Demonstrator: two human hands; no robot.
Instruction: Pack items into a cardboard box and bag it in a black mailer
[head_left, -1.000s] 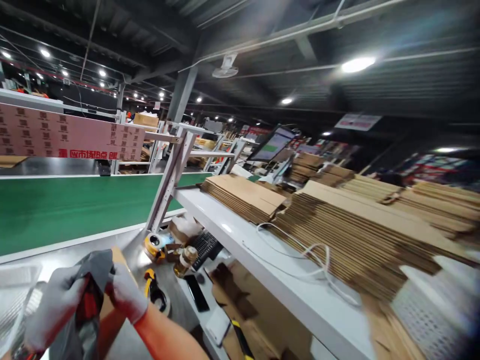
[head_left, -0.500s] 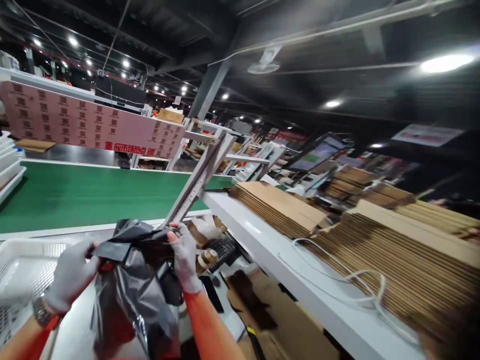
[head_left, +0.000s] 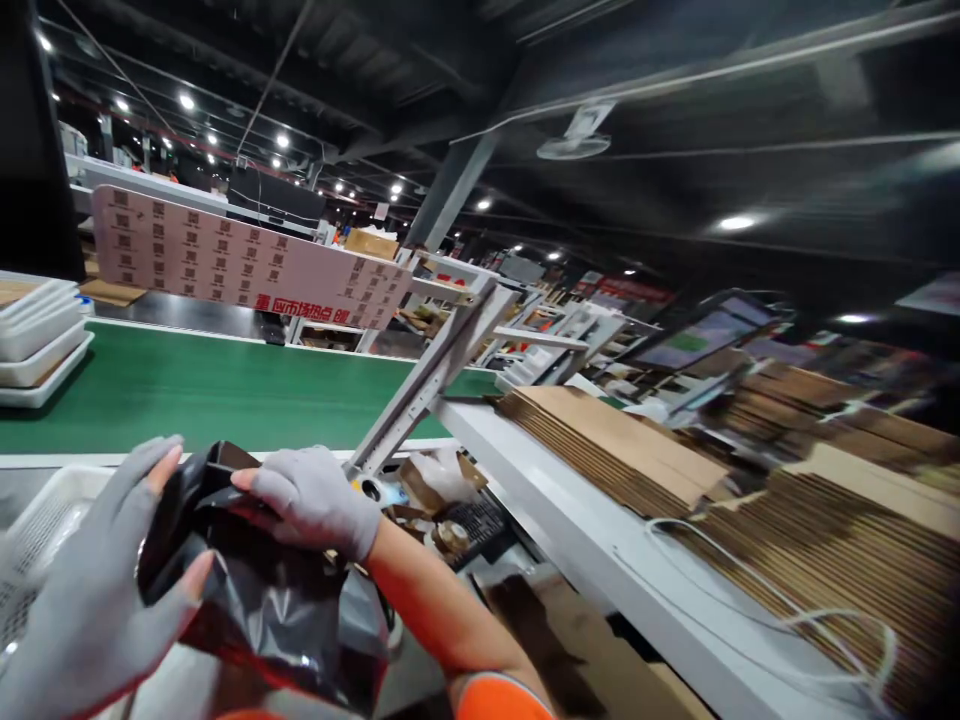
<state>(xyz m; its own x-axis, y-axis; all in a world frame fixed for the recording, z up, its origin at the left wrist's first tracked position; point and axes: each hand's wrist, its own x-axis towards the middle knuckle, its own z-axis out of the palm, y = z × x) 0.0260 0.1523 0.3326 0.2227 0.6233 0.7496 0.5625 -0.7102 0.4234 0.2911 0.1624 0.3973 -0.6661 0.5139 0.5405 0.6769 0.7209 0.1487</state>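
1. My left hand (head_left: pixel 90 590) cups the near side of a dark plastic mailer bag (head_left: pixel 262 600), fingers spread against it, thumb pressed on its front.
2. My right hand (head_left: pixel 315 500) lies across the bag's top edge, fingers curled over the folded flap and gripping it.
3. The bag sits between my hands, just in front of me, over the white perforated tray (head_left: pixel 37 520) and near the edge of the green conveyor belt (head_left: pixel 202 390).
4. The film looks thin, glossy and limp; I judge it light and slippery under my grey gloves, and likely to sag wherever it is unsupported.
5. Something reddish shows through low down; what it is I cannot tell.
6. The best hold seems to be the folded top edge, where the doubled film gives a firmer pinch.
7. To my right, flat cardboard stacks (head_left: pixel 622 450) lie on the white shelf (head_left: pixel 570 530), with a keyboard (head_left: pixel 480 520) below.
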